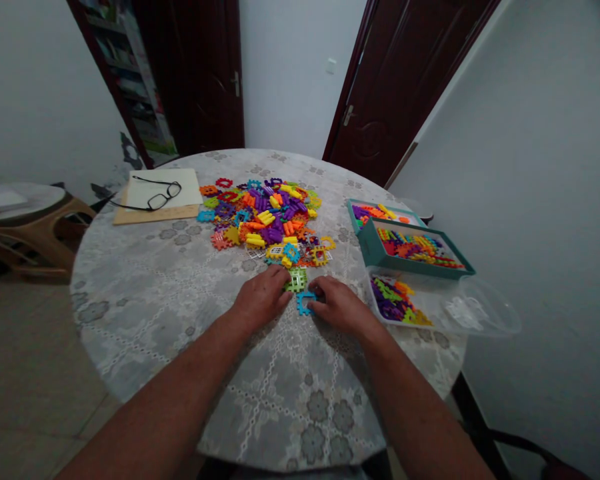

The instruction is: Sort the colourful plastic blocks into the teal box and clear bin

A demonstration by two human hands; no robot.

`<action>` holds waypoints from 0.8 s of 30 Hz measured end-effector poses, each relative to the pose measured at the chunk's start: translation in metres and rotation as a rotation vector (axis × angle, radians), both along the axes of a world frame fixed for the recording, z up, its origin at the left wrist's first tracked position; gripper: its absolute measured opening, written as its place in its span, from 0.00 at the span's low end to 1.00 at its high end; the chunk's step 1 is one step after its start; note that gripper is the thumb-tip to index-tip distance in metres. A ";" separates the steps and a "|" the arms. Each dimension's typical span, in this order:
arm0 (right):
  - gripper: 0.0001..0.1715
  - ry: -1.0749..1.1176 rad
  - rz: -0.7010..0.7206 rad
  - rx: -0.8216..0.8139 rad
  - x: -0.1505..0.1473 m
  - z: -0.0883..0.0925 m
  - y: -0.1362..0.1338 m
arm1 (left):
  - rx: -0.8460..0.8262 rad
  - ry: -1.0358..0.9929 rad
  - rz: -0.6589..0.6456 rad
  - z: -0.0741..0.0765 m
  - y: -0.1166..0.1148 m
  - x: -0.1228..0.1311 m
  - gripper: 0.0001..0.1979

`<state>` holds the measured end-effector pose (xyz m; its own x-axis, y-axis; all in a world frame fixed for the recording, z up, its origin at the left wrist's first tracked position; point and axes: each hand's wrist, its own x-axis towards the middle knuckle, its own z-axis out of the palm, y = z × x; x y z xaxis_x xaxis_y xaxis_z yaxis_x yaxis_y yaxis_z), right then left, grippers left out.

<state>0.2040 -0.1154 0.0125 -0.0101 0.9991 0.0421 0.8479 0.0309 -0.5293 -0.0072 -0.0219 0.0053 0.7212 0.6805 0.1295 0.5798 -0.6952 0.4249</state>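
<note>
Near the middle of the round table, my left hand [265, 293] is closed on the left edge of a green interlocking plastic piece [297, 280]. The fingers of my right hand [337, 303] pinch the right side of a blue square piece [304, 304] with an opening in its middle. The blue piece lies just in front of the green one; whether their teeth are joined I cannot tell. Beyond both hands spreads a heap of colourful plastic building pieces [275, 213], in purple, yellow, orange, red, green and blue.
On the right stand a dark green box [367, 247] and a clear plastic container [375, 313], both with pieces inside. Another shallow teal tray [353, 217] is behind them. Black glasses [157, 200] rest on a pale board [193, 183] at the left. A patterned cloth [280, 393] covers the table.
</note>
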 end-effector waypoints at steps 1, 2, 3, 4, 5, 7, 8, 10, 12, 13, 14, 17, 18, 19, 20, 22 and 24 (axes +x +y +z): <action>0.11 -0.007 0.000 -0.006 0.000 -0.001 0.001 | 0.007 0.007 -0.007 0.000 0.000 0.000 0.10; 0.09 -0.018 -0.002 -0.010 0.000 -0.002 0.001 | 0.010 0.006 -0.013 -0.001 0.000 -0.001 0.11; 0.07 -0.033 -0.007 -0.011 -0.001 -0.004 0.002 | 0.008 -0.010 -0.015 -0.001 -0.001 -0.001 0.12; 0.05 -0.047 -0.015 -0.008 -0.001 -0.005 0.002 | 0.000 -0.040 -0.018 -0.001 -0.001 -0.001 0.13; 0.04 -0.062 -0.023 -0.001 -0.002 -0.006 0.002 | -0.016 -0.079 -0.020 -0.001 0.000 -0.002 0.14; 0.04 -0.087 -0.036 0.022 -0.002 -0.008 0.002 | -0.072 -0.165 -0.014 -0.001 0.001 -0.002 0.14; 0.03 -0.090 -0.033 0.041 -0.002 -0.009 0.002 | -0.110 -0.201 -0.007 -0.001 0.002 -0.003 0.13; 0.03 -0.062 -0.001 0.101 -0.001 -0.009 0.003 | -0.178 -0.245 0.019 0.000 0.004 -0.004 0.12; 0.03 0.015 0.024 0.160 -0.001 -0.009 0.004 | -0.217 -0.258 0.040 0.000 0.007 -0.006 0.14; 0.04 0.062 0.023 0.178 -0.002 -0.009 0.005 | -0.225 -0.258 0.041 0.001 0.007 -0.006 0.15; 0.04 0.103 0.015 0.188 -0.003 -0.010 0.006 | -0.232 -0.260 0.034 0.001 0.008 -0.007 0.15; 0.03 0.162 -0.017 0.208 -0.010 -0.013 0.010 | -0.275 -0.284 -0.029 0.004 0.009 -0.008 0.12; 0.02 0.166 -0.020 0.220 -0.013 -0.014 0.010 | -0.299 -0.290 -0.045 0.006 0.008 -0.008 0.10; 0.02 0.170 -0.022 0.232 -0.016 -0.016 0.011 | -0.327 -0.291 -0.051 0.007 0.008 -0.007 0.09; 0.02 0.174 -0.022 0.242 -0.019 -0.017 0.011 | -0.352 -0.289 -0.045 0.008 0.007 -0.007 0.07; 0.01 0.188 -0.018 0.253 -0.023 -0.017 0.011 | -0.382 -0.278 -0.014 0.011 0.005 -0.006 0.07; 0.01 0.194 -0.013 0.262 -0.025 -0.016 0.010 | -0.367 -0.264 0.007 0.012 0.005 -0.006 0.08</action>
